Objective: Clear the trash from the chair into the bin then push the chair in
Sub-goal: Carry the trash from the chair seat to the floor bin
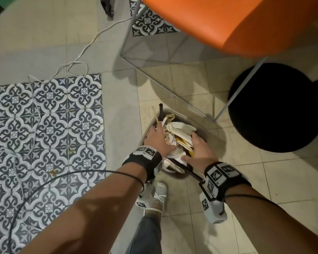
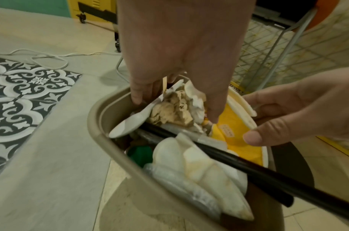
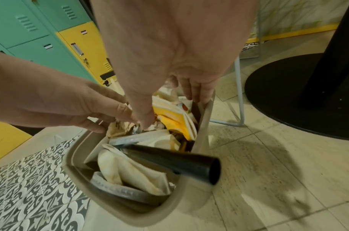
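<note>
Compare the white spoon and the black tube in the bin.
The spoon is white, short and flat-bowled; the tube is black, long and round. The spoon lies within the bin, against its rim; the tube sticks out past the rim at both ends. Both lie on top of the trash.

Beige bin (image 1: pixel 200 127) crammed with trash (image 1: pixel 180 128), orange chair (image 1: pixel 218 21) seemingly bare

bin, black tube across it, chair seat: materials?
Bin: likely moulded plastic, beige, matte, with a smooth rolled rim.
Black tube: probably plastic; hollow open end, dull sheen. Could be coated metal.
Chair seat: orange padded upholstery, looks like vinyl or leatherette; soft rounded edge, slight sheen.
</note>
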`<action>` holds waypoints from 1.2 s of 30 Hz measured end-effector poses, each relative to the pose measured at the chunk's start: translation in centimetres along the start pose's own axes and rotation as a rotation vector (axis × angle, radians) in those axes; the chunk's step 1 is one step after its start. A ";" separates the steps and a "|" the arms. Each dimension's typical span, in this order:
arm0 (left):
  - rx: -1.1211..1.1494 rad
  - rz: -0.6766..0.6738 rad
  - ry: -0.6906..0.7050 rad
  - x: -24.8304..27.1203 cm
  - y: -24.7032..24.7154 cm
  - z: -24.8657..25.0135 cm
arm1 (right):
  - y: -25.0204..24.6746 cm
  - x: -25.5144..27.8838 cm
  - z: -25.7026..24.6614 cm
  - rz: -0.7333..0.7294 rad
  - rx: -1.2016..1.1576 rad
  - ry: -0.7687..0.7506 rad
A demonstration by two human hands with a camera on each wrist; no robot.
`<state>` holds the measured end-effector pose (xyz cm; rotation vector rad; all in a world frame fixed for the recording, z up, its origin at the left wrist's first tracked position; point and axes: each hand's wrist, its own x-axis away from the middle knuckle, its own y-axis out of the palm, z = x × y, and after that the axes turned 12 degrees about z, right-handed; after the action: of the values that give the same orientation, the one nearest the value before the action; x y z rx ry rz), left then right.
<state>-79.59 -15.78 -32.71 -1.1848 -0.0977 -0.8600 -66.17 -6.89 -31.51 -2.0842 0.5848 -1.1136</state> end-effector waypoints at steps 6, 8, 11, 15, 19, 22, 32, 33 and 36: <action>-0.185 0.048 0.097 3.7 -2.2 3.3 | -3.7 3.8 0.9 0.036 -0.079 0.065; -0.208 0.076 0.170 6.1 -2.7 5.2 | -5.7 5.9 2.1 0.047 -0.087 0.093; -0.231 0.115 0.294 10.5 -2.0 9.0 | -8.9 9.5 5.1 0.083 -0.130 0.131; -0.212 0.092 0.377 17.5 0.7 16.3 | -13.1 15.1 11.5 0.178 -0.213 0.150; -0.088 0.067 0.524 26.7 5.9 24.2 | -17.6 22.6 20.5 0.265 -0.274 0.185; -0.029 0.039 0.653 34.0 11.5 30.2 | -20.3 29.3 28.9 0.386 -0.351 0.195; 0.100 -0.251 0.923 51.5 27.4 46.0 | -24.6 50.4 53.5 0.926 -0.467 0.595; 0.069 -0.282 0.959 52.5 28.5 47.1 | -24.5 52.0 55.4 0.973 -0.471 0.650; -0.007 -0.358 1.041 54.4 31.4 50.1 | -24.2 54.6 60.2 1.023 -0.443 0.801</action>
<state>-4.40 0.45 -9.55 -0.6099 0.5568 -1.6979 15.24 -5.10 -7.81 -1.1797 2.1247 -1.1580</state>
